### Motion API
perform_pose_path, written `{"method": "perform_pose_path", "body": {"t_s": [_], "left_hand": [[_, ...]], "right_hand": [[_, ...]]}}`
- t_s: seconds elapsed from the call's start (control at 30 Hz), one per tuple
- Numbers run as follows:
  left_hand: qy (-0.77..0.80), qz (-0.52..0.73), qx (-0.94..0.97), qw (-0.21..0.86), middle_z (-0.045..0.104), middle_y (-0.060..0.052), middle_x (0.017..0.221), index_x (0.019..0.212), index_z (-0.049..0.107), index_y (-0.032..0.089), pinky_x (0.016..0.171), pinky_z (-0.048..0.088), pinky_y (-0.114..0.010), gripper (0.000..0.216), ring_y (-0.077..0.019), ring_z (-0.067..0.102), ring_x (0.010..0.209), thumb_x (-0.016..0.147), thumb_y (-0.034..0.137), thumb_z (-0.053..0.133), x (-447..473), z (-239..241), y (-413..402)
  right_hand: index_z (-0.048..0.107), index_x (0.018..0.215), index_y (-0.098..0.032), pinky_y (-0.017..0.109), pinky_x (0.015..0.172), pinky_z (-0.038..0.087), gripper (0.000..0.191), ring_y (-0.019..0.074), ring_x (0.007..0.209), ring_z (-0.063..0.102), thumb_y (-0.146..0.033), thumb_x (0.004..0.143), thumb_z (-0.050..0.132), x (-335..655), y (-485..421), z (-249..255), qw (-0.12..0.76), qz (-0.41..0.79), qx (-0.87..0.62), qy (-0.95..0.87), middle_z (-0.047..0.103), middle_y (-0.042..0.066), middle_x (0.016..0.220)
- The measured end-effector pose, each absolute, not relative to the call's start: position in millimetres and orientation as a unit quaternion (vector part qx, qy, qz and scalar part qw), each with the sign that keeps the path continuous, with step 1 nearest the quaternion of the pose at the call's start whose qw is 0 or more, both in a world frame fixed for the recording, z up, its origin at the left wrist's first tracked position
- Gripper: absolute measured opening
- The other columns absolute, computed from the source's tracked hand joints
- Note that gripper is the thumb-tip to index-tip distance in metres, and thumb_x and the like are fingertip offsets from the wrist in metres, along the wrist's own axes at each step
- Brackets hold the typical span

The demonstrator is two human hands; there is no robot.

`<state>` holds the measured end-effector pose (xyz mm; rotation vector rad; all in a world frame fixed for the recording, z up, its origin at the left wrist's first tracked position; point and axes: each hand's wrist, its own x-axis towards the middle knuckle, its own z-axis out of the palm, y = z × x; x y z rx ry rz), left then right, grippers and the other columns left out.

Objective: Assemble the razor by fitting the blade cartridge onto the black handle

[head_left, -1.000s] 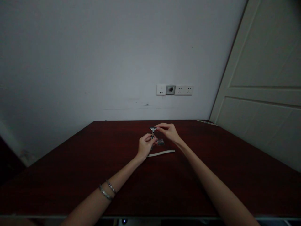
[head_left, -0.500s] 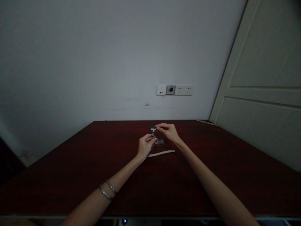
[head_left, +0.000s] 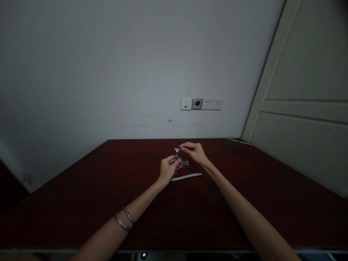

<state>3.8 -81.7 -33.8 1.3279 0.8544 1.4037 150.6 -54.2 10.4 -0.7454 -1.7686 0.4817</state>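
Note:
My left hand (head_left: 168, 169) is closed round the handle of a small metal razor (head_left: 176, 151), which stands upright over the dark red table (head_left: 81, 195). My right hand (head_left: 195, 152) pinches the razor's head from the right. A small clear packet (head_left: 185, 164) lies on the table just behind my hands. A pale flat strip (head_left: 187, 176) lies on the table under my right wrist. Two thin bracelets (head_left: 124, 219) sit on my left wrist.
A grey wall with a row of sockets (head_left: 201, 104) rises behind the table. A pale door (head_left: 307, 108) stands at the right. The table's front edge (head_left: 174, 250) runs along the bottom of the view.

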Motion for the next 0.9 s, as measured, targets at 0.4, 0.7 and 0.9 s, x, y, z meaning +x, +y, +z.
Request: {"method": "perform_pose_path", "body": {"t_s": [0.4, 0.7, 0.9], "left_hand": [[0.345, 0.569, 0.550, 0.505, 0.065, -0.005, 0.063, 0.078, 0.062, 0.010, 0.044, 0.045, -0.021, 0.025, -0.0127, 0.060, 0.047, 0.065, 0.031, 0.067, 3, -40, -77], [0.347, 0.584, 0.538, 0.499, 0.065, -0.004, 0.061, 0.079, 0.064, 0.011, 0.044, 0.045, -0.020, 0.024, -0.0117, 0.059, 0.047, 0.063, 0.028, 0.068, 3, -35, -78], [0.351, 0.588, 0.537, 0.493, 0.066, -0.003, 0.062, 0.080, 0.064, 0.011, 0.045, 0.045, -0.020, 0.024, -0.0122, 0.061, 0.049, 0.063, 0.026, 0.068, 3, -31, -79]], "right_hand": [[0.071, 0.081, -0.019, 0.028, 0.071, 0.046, 0.016, 0.0168, 0.076, 0.061, -0.025, 0.077, 0.057, 151, -53, 8, 0.536, 0.173, -0.293, -0.773, 0.067, 0.006, 0.081], [0.071, 0.082, -0.020, 0.029, 0.073, 0.046, 0.016, 0.0174, 0.077, 0.061, -0.025, 0.077, 0.057, 151, -55, 10, 0.535, 0.168, -0.303, -0.771, 0.067, 0.006, 0.082], [0.071, 0.082, -0.020, 0.029, 0.072, 0.047, 0.016, 0.0171, 0.077, 0.062, -0.026, 0.076, 0.058, 151, -53, 9, 0.550, 0.184, -0.306, -0.755, 0.068, 0.005, 0.082]]}}
